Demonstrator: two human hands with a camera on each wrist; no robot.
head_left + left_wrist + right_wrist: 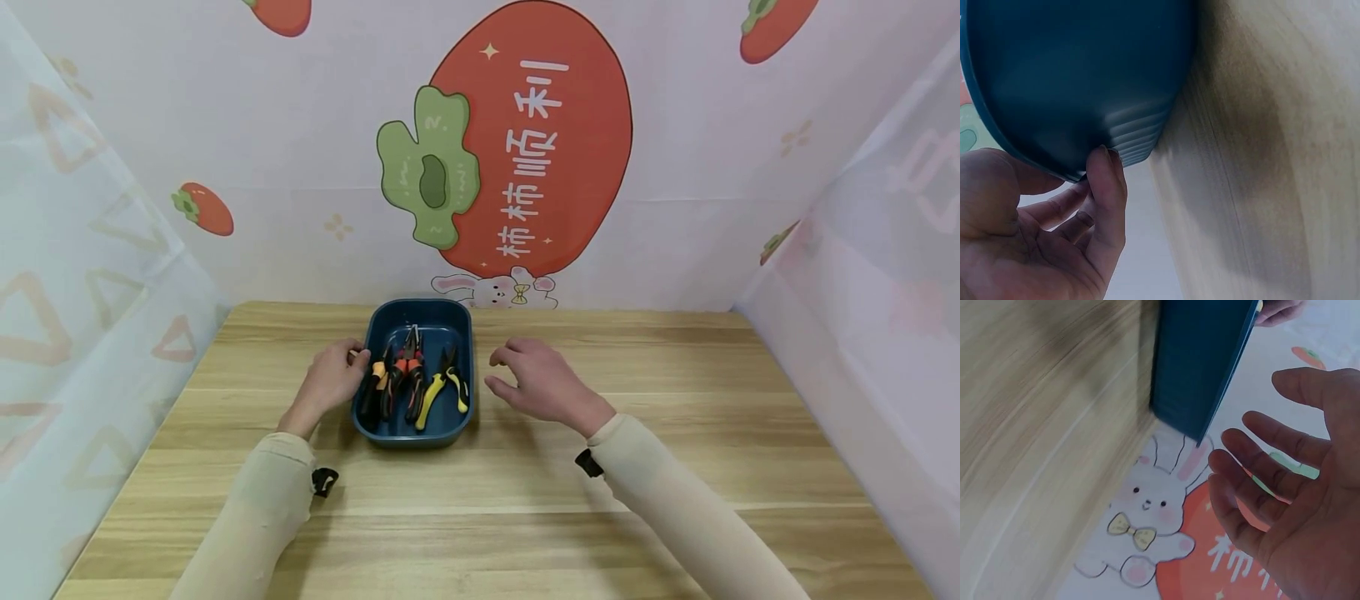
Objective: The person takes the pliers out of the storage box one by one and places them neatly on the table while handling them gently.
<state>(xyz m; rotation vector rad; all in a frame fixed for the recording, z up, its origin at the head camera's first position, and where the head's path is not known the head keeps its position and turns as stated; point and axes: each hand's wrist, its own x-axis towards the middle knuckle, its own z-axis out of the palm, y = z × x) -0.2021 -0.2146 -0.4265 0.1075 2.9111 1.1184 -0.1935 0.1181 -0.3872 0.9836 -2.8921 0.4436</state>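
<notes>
A dark blue plastic bin [452,435] stands toward the back of the wooden table, left of centre. Lying inside it are red-and-black pliers [411,364], yellow-and-black pliers [429,398] at the right, and a tool with an orange-and-black handle [372,387] along the left wall. My left hand [335,375] holds the bin's left rim; in the left wrist view the thumb is at the rim and the fingertips [1107,164] are against the outer wall. To the right of the bin, my right hand [542,379] hovers with loosely bent, spread fingers, apart from it and holding nothing.
The wooden table [645,483] runs back to a printed cloth backdrop [300,150] with a large persimmon and a rabbit. Cloth walls flank it left and right. A black wrist strap piece [325,481] shows on the left sleeve, another [588,462] on the right.
</notes>
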